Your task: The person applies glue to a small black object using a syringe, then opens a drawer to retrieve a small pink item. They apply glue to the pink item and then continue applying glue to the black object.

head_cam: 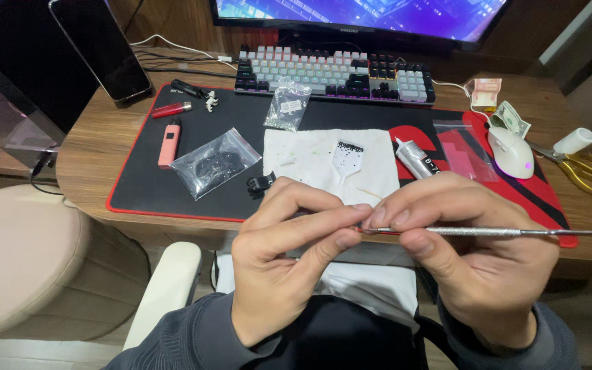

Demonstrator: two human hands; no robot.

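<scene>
Both hands meet over my lap: right hand [474, 253] pinches the silver pick tool [488, 231], shaft running rightward; left hand [289, 253] fingertips close on its near tip, above the counter [90, 137] edge.

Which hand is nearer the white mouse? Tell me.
Right. The right hand sits just below the white mouse, holding a thin metal tool; the left hand is farther off, toward the desk's middle.

Tray [347, 159] on cloth [310, 168], keyboard [334, 74] behind, mouse [512, 152] right.
</scene>
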